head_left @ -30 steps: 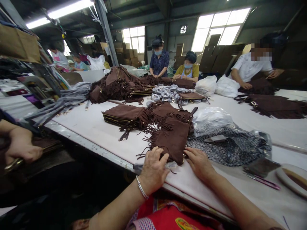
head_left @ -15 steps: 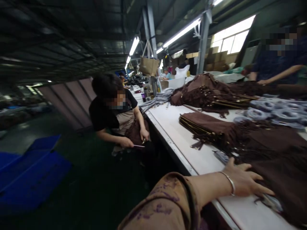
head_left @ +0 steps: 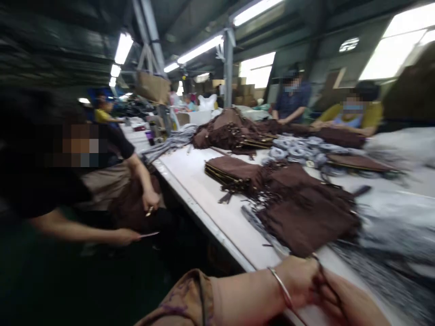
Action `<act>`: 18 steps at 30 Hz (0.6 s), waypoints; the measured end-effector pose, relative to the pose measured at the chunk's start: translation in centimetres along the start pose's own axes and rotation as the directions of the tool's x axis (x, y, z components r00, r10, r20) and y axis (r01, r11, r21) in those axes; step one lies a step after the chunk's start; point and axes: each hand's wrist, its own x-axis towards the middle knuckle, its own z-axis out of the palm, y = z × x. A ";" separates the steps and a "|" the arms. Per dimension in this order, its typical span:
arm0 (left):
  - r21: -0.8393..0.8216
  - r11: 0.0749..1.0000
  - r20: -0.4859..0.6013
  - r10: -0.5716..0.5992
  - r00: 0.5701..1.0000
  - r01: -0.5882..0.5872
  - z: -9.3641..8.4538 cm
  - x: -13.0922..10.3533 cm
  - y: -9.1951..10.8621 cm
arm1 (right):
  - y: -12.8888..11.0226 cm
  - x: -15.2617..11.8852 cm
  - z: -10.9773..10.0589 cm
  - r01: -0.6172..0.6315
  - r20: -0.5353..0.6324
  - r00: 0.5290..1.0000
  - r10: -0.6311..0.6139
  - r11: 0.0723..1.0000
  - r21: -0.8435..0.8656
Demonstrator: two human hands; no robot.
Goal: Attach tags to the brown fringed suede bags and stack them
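Observation:
My left hand [head_left: 301, 276], with a silver bangle at its wrist, is closed at the table's near edge. My right hand [head_left: 355, 296] meets it from the lower right, its fingers curled and blurred. A thin dark brown strap [head_left: 328, 278] with a small gold-coloured bit runs between the two hands; both seem to pinch it, though the grip is smeared by motion. Just beyond my hands, brown cloth pouches [head_left: 306, 217] lie piled, adjoining a neat stack of brown zippered pouches [head_left: 234, 170] with gold zip edges.
The white table [head_left: 183, 181] bears a heap of brown pouches [head_left: 220, 129], grey coiled rolls [head_left: 295, 149] and clear plastic bags [head_left: 401, 222]. A co-worker [head_left: 112, 181] sits close at the left, holding a thin tool and brown cloth. Two more people [head_left: 292, 97] work across the table.
The view has swung right. My left hand, spread over the brown pouches before, has drawn back toward me and closed. My right hand has come into view, with a brown strap between the hands.

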 end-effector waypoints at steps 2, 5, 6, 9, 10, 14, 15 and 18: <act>0.692 0.697 -0.080 0.334 0.939 -0.188 0.4 1.2 0.9 | -0.5 -1.5 -1.7 -0.231 0.140 0.970 0.198 0.931 0.283; 0.830 -0.557 0.307 0.486 0.818 0.019 1.0 1.5 1.7 | -1.4 -2.3 -1.9 -0.370 0.278 0.928 0.249 0.720 0.587; 0.635 -0.767 0.367 0.405 0.837 0.093 1.2 1.4 1.8 | -1.7 -2.3 -1.8 -0.381 0.298 0.923 0.242 0.676 0.630; 0.329 -0.929 0.363 0.290 0.886 0.169 1.6 0.8 1.9 | -2.1 -2.1 -1.8 -0.416 0.347 0.908 0.233 0.592 0.690; 0.313 -0.933 0.362 0.290 0.886 0.178 1.6 0.8 1.9 | -2.2 -2.1 -1.8 -0.428 0.359 0.903 0.237 0.576 0.697; 0.295 -0.944 0.423 0.265 0.866 0.145 1.4 0.6 1.9 | -2.6 -2.1 -1.8 -0.441 0.349 0.896 0.276 0.646 0.623; 0.288 -0.949 0.436 0.246 0.866 0.125 1.4 0.6 1.8 | -2.6 -2.1 -1.6 -0.445 0.340 0.893 0.294 0.680 0.583; 0.262 -0.957 0.408 0.225 0.885 0.122 1.4 0.4 1.9 | -2.4 -2.1 -1.2 -0.431 0.304 0.896 0.325 0.802 0.413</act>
